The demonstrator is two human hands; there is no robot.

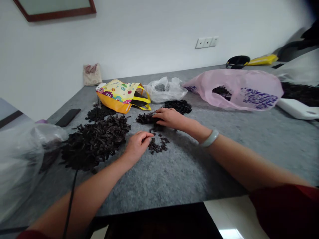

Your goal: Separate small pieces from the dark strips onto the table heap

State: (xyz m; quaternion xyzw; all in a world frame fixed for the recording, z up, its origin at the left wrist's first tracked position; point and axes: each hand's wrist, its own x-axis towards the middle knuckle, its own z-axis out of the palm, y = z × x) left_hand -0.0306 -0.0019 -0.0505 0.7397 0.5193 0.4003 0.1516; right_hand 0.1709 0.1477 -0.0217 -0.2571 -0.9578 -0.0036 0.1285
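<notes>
Stretching across the view, a grey table (184, 182) carries everything within reach. At its left edge slumps a clear plastic bag (17, 166). Far right lies a pink bag (235, 81), its purple print too stylised to read, with dark contents showing through its opening. Left of the hands spreads a large heap of black strips (99, 137). Behind it, a yellow bag (118, 95) is printed with cartoon creatures; its small green lettering is illegible. Beside that sits a white plastic bag (163, 96), with no readable label. Palm down, the right hand (169, 118) rests on a small black pile (144, 118), fingers slightly bent; whether it grips any is unclear. The left hand (138, 144) is loosely curled, thumb near forefinger, just beside scattered black bits (157, 146); I cannot tell if it pinches one.
</notes>
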